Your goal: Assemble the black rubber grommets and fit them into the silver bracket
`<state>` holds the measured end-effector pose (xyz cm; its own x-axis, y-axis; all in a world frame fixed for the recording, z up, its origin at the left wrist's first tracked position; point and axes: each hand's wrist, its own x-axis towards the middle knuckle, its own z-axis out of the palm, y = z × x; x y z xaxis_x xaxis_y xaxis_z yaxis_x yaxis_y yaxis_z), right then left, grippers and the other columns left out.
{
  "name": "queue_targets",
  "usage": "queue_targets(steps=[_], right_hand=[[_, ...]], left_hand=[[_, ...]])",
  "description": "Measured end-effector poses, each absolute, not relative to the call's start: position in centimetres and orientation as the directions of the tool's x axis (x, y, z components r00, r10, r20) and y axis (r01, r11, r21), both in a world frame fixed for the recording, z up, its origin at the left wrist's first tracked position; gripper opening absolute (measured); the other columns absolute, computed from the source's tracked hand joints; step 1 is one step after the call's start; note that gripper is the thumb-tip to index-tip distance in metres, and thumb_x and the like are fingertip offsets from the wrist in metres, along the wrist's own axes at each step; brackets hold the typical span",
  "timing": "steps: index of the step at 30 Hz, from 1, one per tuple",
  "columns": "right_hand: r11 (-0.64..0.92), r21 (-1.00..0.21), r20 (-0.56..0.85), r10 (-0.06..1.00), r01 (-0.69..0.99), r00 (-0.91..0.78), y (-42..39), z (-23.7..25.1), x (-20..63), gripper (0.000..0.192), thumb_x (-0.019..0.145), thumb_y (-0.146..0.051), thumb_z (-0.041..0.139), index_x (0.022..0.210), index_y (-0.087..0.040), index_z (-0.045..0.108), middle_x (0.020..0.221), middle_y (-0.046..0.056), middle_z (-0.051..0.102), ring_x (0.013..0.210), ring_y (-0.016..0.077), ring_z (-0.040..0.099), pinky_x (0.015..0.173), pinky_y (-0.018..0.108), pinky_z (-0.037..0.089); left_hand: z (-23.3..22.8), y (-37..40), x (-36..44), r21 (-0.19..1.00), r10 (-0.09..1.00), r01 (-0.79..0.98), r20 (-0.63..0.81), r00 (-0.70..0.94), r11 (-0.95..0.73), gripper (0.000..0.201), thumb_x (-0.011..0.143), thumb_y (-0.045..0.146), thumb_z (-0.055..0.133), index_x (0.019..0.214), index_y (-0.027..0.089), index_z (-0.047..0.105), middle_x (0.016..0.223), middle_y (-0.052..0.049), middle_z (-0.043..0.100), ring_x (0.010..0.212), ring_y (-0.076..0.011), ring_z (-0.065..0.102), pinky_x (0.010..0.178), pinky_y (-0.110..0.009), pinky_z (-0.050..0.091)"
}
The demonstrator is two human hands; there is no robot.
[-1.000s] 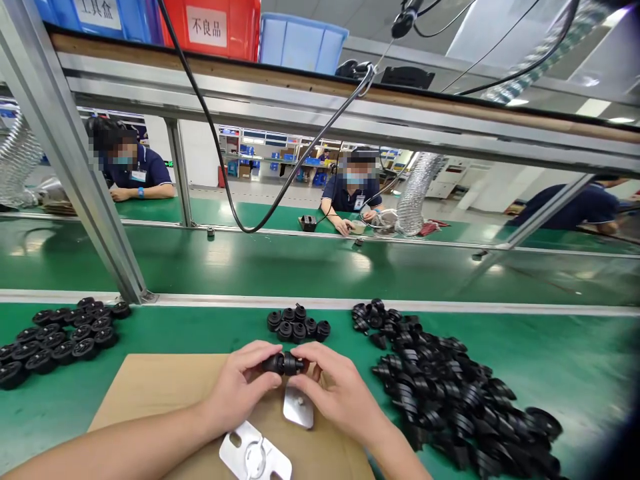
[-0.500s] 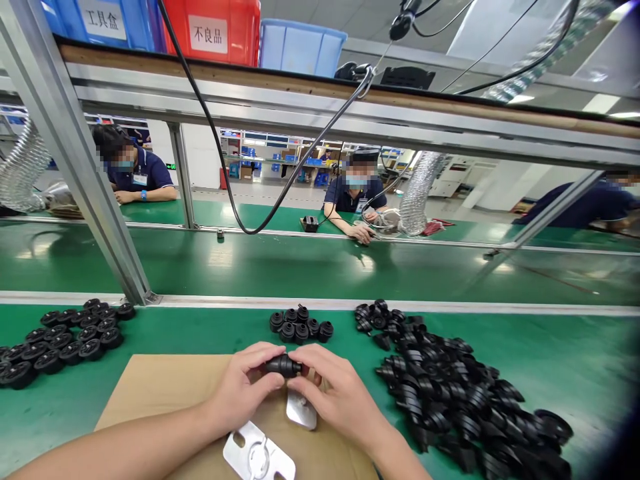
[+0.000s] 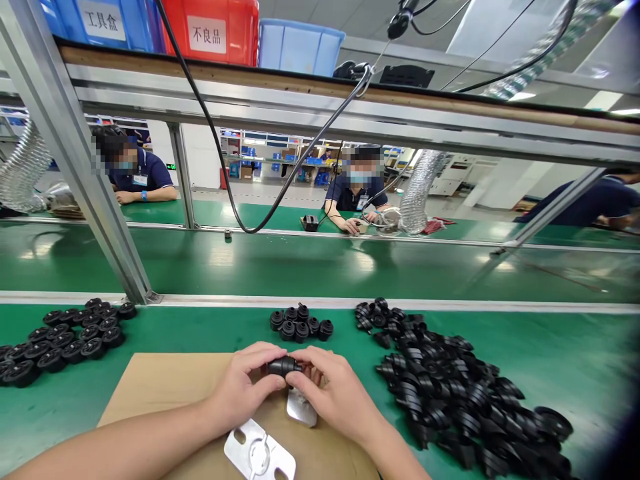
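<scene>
Between my two hands is a black ribbed part [image 3: 281,367], lying roughly sideways above the cardboard sheet [image 3: 165,383]. My left hand [image 3: 250,383] grips its left end between thumb and fingers. At the other end my right hand [image 3: 330,393] pinches the narrow tip, and its fingertips partly hide that end. Just below the fingers, a small metal plate [image 3: 301,408] shows, partly covered by my right hand. Nearer to me lies a silver plate with a round cut and slots [image 3: 259,452], flat on the cardboard.
A large heap of black ribbed parts [image 3: 450,387] spreads on the right. Several similar parts [image 3: 300,327] stand beyond my hands, and black round caps [image 3: 63,340] sit at left. A metal post [image 3: 95,167] and hanging cable [image 3: 225,180] cross the view. A co-worker [image 3: 356,187] sits opposite.
My hands stay in almost the same place, with the black part shifted very slightly right. Across the table, the co-worker's hand has drawn back a little.
</scene>
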<state>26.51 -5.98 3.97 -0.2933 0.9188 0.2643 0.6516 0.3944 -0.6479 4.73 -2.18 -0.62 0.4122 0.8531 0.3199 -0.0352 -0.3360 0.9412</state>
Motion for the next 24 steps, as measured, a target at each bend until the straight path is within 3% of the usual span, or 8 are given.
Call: queue_targets(steps=[4, 7, 12, 16, 19, 21, 24], right_hand=[[0.483, -0.57, 0.285, 0.875, 0.665, -0.391, -6.3, 4.4, 27.1, 0.039, 0.099, -0.027, 0.064, 0.138, -0.028, 0.061, 0.116, 0.006, 0.074, 0.093, 0.0217, 0.069, 0.082, 0.034, 0.052], [0.55, -0.468, 0.304, 0.835, 0.692, -0.458, -6.4, 4.4, 27.3, 0.043, 0.098, -0.017, 0.057, 0.139, -0.029, 0.056, 0.127, 0.008, 0.07, 0.101, 0.022, 0.068, 0.078, 0.032, 0.049], [0.509, -0.327, 0.308, 0.854, 0.797, -0.419, -6.2, 3.7, 26.5, 0.014, 0.103, -0.026, 0.056, 0.113, -0.022, 0.064, 0.096, 0.004, 0.074, 0.084, 0.0221, 0.067, 0.07, 0.033, 0.04], [0.49, -0.25, 0.302, 0.859, 0.835, -0.413, -6.2, 3.8, 26.5, 0.032, 0.109, -0.037, 0.045, 0.089, -0.022, 0.064, 0.078, 0.002, 0.068, 0.069, 0.0207, 0.063, 0.064, 0.034, 0.034], [0.48, -0.3, 0.342, 0.861, 0.824, -0.378, -6.6, 4.3, 27.0, 0.026, 0.106, -0.04, 0.054, 0.119, -0.022, 0.065, 0.094, 0.004, 0.071, 0.082, 0.0221, 0.067, 0.07, 0.033, 0.039], [0.503, -0.312, 0.334, 0.853, 0.806, -0.402, -6.9, 4.6, 27.1, 0.037, 0.101, -0.036, 0.06, 0.137, -0.025, 0.058, 0.107, 0.005, 0.07, 0.089, 0.0222, 0.067, 0.073, 0.031, 0.041], [0.489, -0.322, 0.267, 0.868, 0.811, -0.418, -7.0, 4.8, 26.8, 0.026, 0.1, -0.031, 0.06, 0.126, -0.028, 0.063, 0.105, 0.003, 0.07, 0.085, 0.0208, 0.065, 0.07, 0.03, 0.038]], left_hand=[[-1.0, -1.9, 4.7, 0.964, 0.892, -0.064, 0.265, 0.367, -0.26, 0.033, 0.084, 0.02, 0.08, 0.116, 0.028, 0.084, 0.119, -0.008, 0.08, 0.11, -0.0267, 0.073, 0.1, -0.037, 0.058], [-1.0, -1.9, 4.7, 0.968, 0.898, -0.076, 0.25, 0.362, -0.239, 0.034, 0.084, 0.02, 0.08, 0.116, 0.027, 0.084, 0.119, -0.007, 0.08, 0.111, -0.0268, 0.073, 0.101, -0.037, 0.058], [-0.6, -2.1, 4.8, 0.961, 0.88, -0.034, 0.266, 0.394, -0.275, 0.037, 0.081, 0.016, 0.08, 0.115, 0.028, 0.085, 0.115, -0.006, 0.082, 0.107, -0.026, 0.075, 0.101, -0.037, 0.058], [-0.5, -2.2, 4.8, 0.957, 0.871, -0.014, 0.268, 0.412, -0.288, 0.04, 0.078, 0.014, 0.083, 0.114, 0.03, 0.086, 0.115, -0.005, 0.084, 0.108, -0.0261, 0.075, 0.103, -0.037, 0.057], [-0.6, -2.2, 4.8, 0.964, 0.878, -0.031, 0.254, 0.405, -0.264, 0.038, 0.082, 0.018, 0.081, 0.117, 0.031, 0.084, 0.118, -0.005, 0.083, 0.11, -0.0263, 0.075, 0.102, -0.037, 0.058], [-0.7, -2.1, 4.8, 0.967, 0.881, -0.044, 0.247, 0.404, -0.251, 0.036, 0.084, 0.021, 0.08, 0.119, 0.031, 0.084, 0.12, -0.006, 0.082, 0.111, -0.0271, 0.074, 0.102, -0.038, 0.058], [-0.6, -2.2, 4.7, 0.97, 0.883, -0.031, 0.233, 0.408, -0.241, 0.037, 0.082, 0.021, 0.081, 0.118, 0.03, 0.084, 0.12, -0.007, 0.082, 0.112, -0.0285, 0.075, 0.104, -0.041, 0.058]])
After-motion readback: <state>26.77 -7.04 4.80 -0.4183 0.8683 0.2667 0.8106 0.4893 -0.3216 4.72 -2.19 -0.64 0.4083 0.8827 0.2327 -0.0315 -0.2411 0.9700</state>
